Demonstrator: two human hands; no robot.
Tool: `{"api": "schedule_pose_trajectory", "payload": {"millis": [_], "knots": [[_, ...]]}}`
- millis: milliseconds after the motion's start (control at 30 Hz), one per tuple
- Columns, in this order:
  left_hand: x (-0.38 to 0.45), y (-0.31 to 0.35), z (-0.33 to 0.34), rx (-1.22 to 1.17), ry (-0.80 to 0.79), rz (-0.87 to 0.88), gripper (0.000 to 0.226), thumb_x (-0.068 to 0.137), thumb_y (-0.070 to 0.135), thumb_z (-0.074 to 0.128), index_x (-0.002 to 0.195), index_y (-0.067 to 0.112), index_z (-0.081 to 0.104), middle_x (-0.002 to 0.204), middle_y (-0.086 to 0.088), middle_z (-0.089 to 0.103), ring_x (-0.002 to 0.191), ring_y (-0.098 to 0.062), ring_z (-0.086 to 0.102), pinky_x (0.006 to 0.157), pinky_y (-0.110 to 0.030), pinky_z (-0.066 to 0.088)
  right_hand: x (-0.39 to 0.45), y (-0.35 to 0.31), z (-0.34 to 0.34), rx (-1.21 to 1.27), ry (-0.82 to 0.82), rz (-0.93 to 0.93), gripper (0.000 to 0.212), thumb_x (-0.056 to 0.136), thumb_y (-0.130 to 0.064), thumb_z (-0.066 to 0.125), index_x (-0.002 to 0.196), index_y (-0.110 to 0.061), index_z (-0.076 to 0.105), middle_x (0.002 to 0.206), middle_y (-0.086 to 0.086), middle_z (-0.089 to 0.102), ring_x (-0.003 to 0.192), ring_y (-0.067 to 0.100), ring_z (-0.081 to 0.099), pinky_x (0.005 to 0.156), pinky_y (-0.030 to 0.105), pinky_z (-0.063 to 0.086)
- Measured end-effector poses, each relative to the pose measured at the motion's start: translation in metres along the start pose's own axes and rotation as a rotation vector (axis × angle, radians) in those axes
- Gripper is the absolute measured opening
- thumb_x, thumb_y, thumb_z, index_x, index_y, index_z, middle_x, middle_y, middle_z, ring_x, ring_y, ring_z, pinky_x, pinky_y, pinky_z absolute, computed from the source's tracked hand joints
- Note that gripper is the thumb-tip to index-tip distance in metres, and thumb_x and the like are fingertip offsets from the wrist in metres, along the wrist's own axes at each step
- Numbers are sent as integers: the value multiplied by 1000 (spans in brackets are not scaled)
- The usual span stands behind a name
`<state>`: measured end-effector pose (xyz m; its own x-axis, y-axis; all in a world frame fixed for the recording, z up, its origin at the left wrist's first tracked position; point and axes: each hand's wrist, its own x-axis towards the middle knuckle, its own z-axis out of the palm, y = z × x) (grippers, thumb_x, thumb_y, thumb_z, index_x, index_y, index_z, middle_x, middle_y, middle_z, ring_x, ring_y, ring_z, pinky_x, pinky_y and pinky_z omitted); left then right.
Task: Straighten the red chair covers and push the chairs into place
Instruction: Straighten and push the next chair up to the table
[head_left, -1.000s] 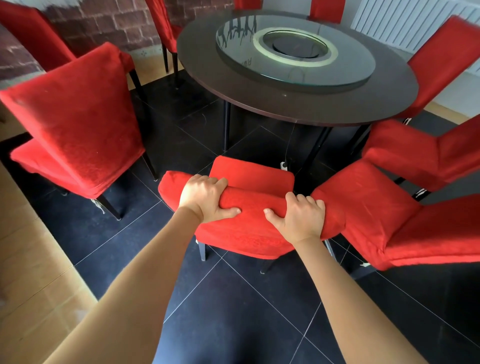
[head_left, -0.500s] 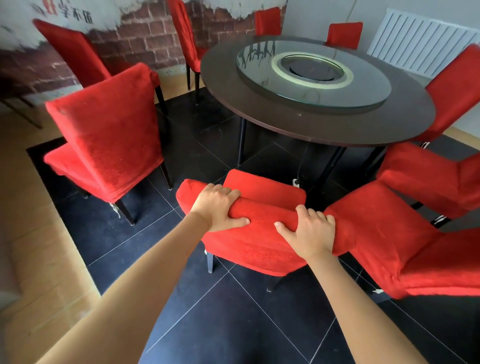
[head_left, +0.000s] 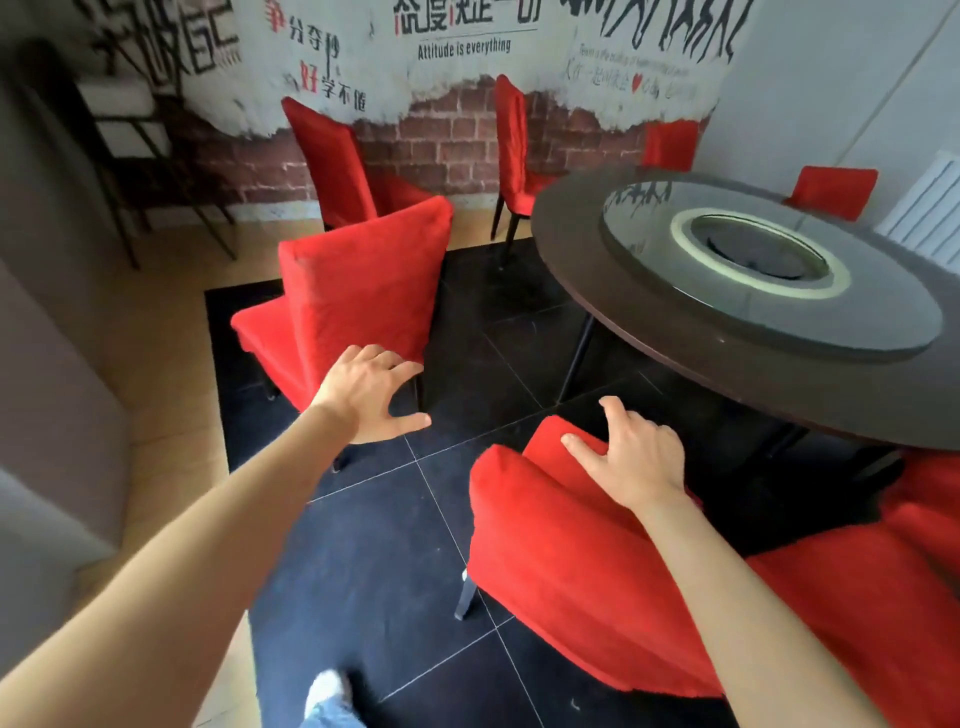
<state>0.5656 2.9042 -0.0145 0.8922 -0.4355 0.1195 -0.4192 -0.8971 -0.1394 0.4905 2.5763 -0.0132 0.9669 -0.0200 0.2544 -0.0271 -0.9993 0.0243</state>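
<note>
Left hand: centre left of the frame, fingers spread wide and holding nothing, in front of the lower back of a second chair; whether it touches the cover cannot be told from this angle
Right hand: lower centre right, fingers loosely bent over the top of the near chair's backrest, apparently resting on the cloth rather than gripping it
Near chair: lower centre, red cover on, seat tucked toward the round table
Second chair: centre left, standing apart from the table, its back turned to the camera
Table: right half of the frame, dark top with a glass turntable
Other red chairs: along the brick wall at the top and at the lower right edge
</note>
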Motion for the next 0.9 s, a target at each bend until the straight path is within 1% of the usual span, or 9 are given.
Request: {"api": "schedule_pose_trajectory", "payload": {"millis": [67, 167, 300, 400, 500, 633, 733, 800, 900], "knots": [[10, -40, 1, 42, -11, -9, 80, 77, 79, 42, 139, 27, 46, 130, 0, 58, 118, -26, 50, 96, -37, 34, 34, -34, 7, -11, -16, -26, 71, 85, -70, 42, 130, -15, 46, 104, 8, 68, 96, 29, 64, 82, 41, 44], [29, -104, 4, 27, 4, -78, 80, 77, 79, 43, 139, 28, 47, 130, -2, 57, 119, -27, 49, 97, -39, 32, 86, -88, 17, -30, -43, -90, 69, 85, -70, 42, 128, -16, 46, 105, 6, 68, 97, 28, 64, 81, 39, 43], [54, -180, 15, -7, 5, -161, 82, 77, 81, 40, 139, 28, 46, 134, -3, 54, 124, -27, 45, 102, -41, 32, 150, -155, 34, -5, -104, -155, 71, 87, -70, 41, 135, -18, 41, 110, 4, 66, 101, 26, 63, 83, 37, 44], [74, -224, 27, -36, 16, -213, 80, 77, 80, 41, 138, 29, 47, 136, -3, 52, 126, -28, 43, 103, -42, 30, 187, -194, 49, 11, -130, -195, 71, 87, -71, 39, 135, -19, 41, 110, 4, 65, 98, 25, 63, 78, 36, 45], [93, -248, 42, -93, 12, -256, 81, 79, 78, 42, 141, 27, 44, 138, -4, 51, 128, -29, 42, 105, -43, 29, 216, -218, 63, -11, -175, -251, 71, 87, -71, 39, 133, -19, 41, 106, 3, 65, 95, 25, 64, 74, 35, 46], [128, -274, 58, -131, 16, -270, 79, 80, 77, 41, 140, 27, 44, 138, -4, 50, 126, -28, 43, 103, -42, 30, 268, -236, 80, -14, -189, -254, 71, 87, -71, 39, 134, -18, 41, 106, 3, 64, 94, 24, 64, 71, 34, 44], [154, -282, 71, -213, 35, -345, 77, 81, 75, 43, 139, 25, 45, 137, -4, 51, 125, -28, 44, 103, -41, 31, 308, -242, 93, -25, -185, -290, 68, 87, -71, 41, 130, -18, 44, 102, 3, 64, 91, 24, 64, 67, 33, 44], [173, -281, 80, -262, 44, -402, 77, 81, 75, 43, 140, 25, 44, 135, -3, 52, 124, -28, 45, 103, -40, 31, 337, -247, 100, -37, -187, -321, 67, 86, -70, 41, 128, -18, 45, 103, 3, 64, 91, 24, 63, 67, 34, 45], [204, -275, 92, -293, 40, -432, 78, 81, 76, 42, 142, 27, 40, 136, -3, 51, 123, -27, 46, 104, -41, 31, 388, -255, 114, -22, -175, -373, 70, 85, -71, 42, 132, -19, 42, 110, 4, 62, 97, 25, 61, 71, 36, 46]]}}
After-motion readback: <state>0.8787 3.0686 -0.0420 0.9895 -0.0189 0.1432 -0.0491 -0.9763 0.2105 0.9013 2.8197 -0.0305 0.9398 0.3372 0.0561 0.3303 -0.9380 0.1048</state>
